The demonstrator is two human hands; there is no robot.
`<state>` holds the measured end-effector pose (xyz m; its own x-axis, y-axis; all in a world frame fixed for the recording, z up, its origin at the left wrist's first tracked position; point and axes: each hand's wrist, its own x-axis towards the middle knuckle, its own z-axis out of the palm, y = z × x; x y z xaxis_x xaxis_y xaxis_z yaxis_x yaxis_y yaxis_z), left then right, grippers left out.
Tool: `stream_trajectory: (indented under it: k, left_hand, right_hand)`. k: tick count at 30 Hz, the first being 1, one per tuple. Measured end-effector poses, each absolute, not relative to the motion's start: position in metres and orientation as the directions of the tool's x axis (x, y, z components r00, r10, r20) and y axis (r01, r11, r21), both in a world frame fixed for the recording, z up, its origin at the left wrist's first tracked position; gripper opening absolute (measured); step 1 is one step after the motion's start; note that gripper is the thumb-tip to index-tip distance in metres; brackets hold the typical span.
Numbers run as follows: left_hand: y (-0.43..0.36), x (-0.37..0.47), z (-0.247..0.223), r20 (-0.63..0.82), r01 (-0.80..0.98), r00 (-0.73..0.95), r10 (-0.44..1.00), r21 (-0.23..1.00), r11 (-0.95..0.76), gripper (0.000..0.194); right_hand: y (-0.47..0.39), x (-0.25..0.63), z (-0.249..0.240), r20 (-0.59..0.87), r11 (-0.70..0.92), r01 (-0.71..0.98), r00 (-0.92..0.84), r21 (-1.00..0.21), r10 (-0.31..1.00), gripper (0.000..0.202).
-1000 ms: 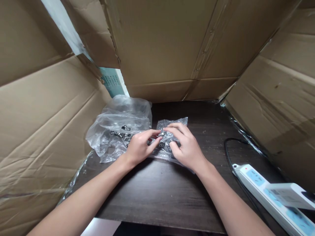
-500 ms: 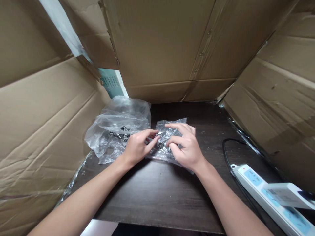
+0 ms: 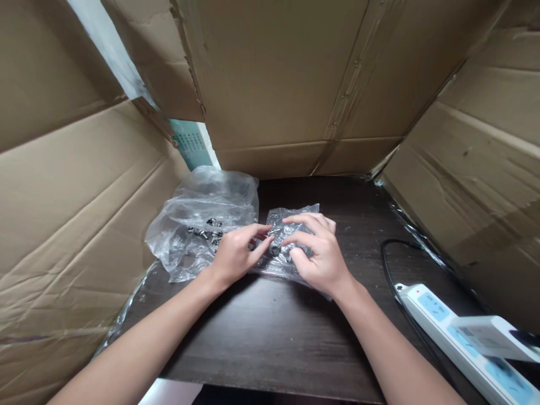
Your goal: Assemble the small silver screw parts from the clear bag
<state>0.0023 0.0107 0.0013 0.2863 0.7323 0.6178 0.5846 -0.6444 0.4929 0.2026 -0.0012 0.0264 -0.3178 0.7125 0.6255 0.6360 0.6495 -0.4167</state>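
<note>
My left hand (image 3: 238, 247) reaches in from the left, thumb and forefinger closing on something small and shiny that I cannot make out. Across from it, my right hand (image 3: 318, 253) hovers with its fingers bent and apart, nothing visible in them. Beneath both hands lies a small clear plastic bag (image 3: 276, 215), flat on the table. A small dark round part (image 3: 275, 250) rests on this bag between the hands. Left of them, a larger crumpled clear bag (image 3: 185, 211) holds several small black and metallic parts (image 3: 214, 222).
Cardboard panels (image 3: 278, 73) wall in the dark wooden table (image 3: 270, 332) at the back and both sides. At the right lie a white power strip (image 3: 455, 332) with a plug in it and a black cable (image 3: 386, 264).
The right hand's forefinger and thumb have shifted slightly. My left hand stays almost in place, and the bags have not visibly moved.
</note>
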Motion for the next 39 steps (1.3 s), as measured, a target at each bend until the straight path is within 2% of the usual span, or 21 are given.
stream_trajectory:
  k: [4, 8, 12, 16, 22, 28, 31, 34, 36, 39]
  left_hand:
    - [0.011, 0.002, 0.001, 0.627, 0.579, 0.291, 0.723, 0.486, -0.655, 0.018]
    - [0.011, 0.002, 0.000, 0.622, 0.583, 0.294, 0.726, 0.485, -0.652, 0.018]
    - [0.010, 0.002, 0.001, 0.633, 0.581, 0.292, 0.717, 0.478, -0.659, 0.018]
    - [0.010, 0.003, 0.002, 0.624, 0.585, 0.294, 0.724, 0.482, -0.653, 0.018]
    - [0.010, 0.004, 0.000, 0.629, 0.578, 0.307, 0.714, 0.473, -0.665, 0.019]
    - [0.009, 0.003, -0.002, 0.613, 0.578, 0.316, 0.724, 0.481, -0.659, 0.019]
    - [0.008, 0.004, -0.003, 0.618, 0.570, 0.331, 0.714, 0.472, -0.673, 0.020]
    - [0.008, 0.004, -0.004, 0.620, 0.562, 0.333, 0.710, 0.474, -0.678, 0.021]
    - [0.007, 0.004, -0.003, 0.620, 0.561, 0.330, 0.712, 0.478, -0.676, 0.021]
    - [0.008, 0.004, -0.003, 0.622, 0.562, 0.331, 0.709, 0.474, -0.678, 0.021]
  right_hand:
    - [0.000, 0.203, 0.025, 0.573, 0.623, 0.650, -0.334, -0.436, 0.749, 0.050]
    - [-0.001, 0.203, 0.026, 0.601, 0.652, 0.623, -0.340, -0.432, 0.724, 0.027]
    - [-0.003, 0.202, 0.030, 0.657, 0.684, 0.583, -0.312, -0.438, 0.687, 0.028]
    - [0.000, 0.203, 0.026, 0.610, 0.641, 0.630, -0.316, -0.437, 0.727, 0.044]
    - [0.004, 0.204, 0.019, 0.482, 0.511, 0.773, -0.308, -0.376, 0.821, 0.027]
    - [0.002, 0.203, 0.022, 0.613, 0.623, 0.644, -0.289, -0.444, 0.735, 0.039]
    - [0.003, 0.202, 0.020, 0.521, 0.593, 0.702, -0.360, -0.395, 0.774, 0.030]
    - [0.004, 0.202, 0.018, 0.404, 0.503, 0.783, -0.353, -0.366, 0.844, 0.023]
    - [0.004, 0.202, 0.019, 0.437, 0.497, 0.769, -0.316, -0.402, 0.842, 0.026]
    - [0.002, 0.202, 0.024, 0.579, 0.588, 0.653, -0.270, -0.477, 0.769, 0.033]
